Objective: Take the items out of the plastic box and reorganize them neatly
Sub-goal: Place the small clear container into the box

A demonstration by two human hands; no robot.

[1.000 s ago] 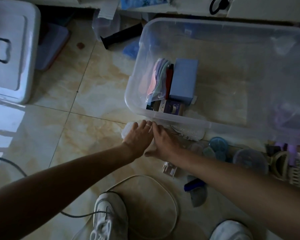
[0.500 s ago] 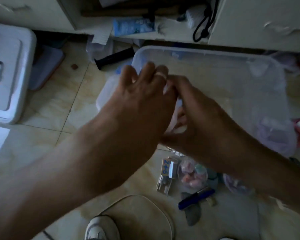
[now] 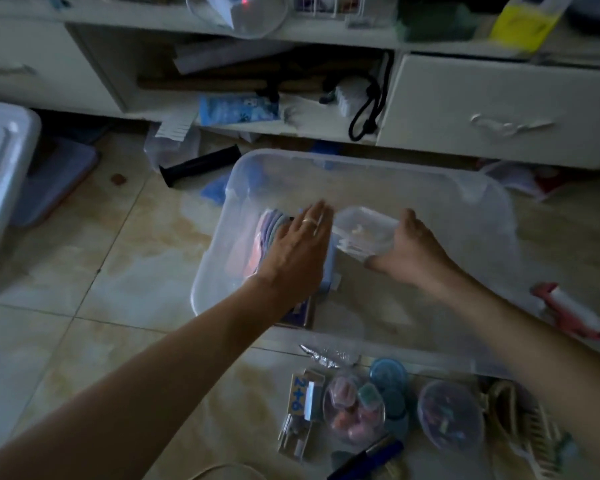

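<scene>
Dim tiled floor [image 3: 84, 306], clutter everywhere, plastic box [image 3: 482, 216] mid-frame.
Looks like the repacking stage: right hand [image 3: 406, 251] grips a small clear container [image 3: 361, 230] inside the box; left hand [image 3: 298, 244] lies flat on stacked items [image 3: 271, 226]. Next it probably needs setting down snug beside them.

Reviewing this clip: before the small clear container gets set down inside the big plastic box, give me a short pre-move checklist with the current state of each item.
1. Right hand has the small clear container gripped: ok, fingers wrap its right end.
2. Left hand is free to steady things: ok, flat and open over the stacked items at the box's left end.
3. Bare floor in the plastic box beside the stack: ok, the middle and right look bare.
4. Container lid closed: cannot tell, too blurred.
5. Stack standing stably: cannot tell, the left hand covers it.
6. Items left outside the box: not ok, the round clear tub and others lie on the floor.
</scene>
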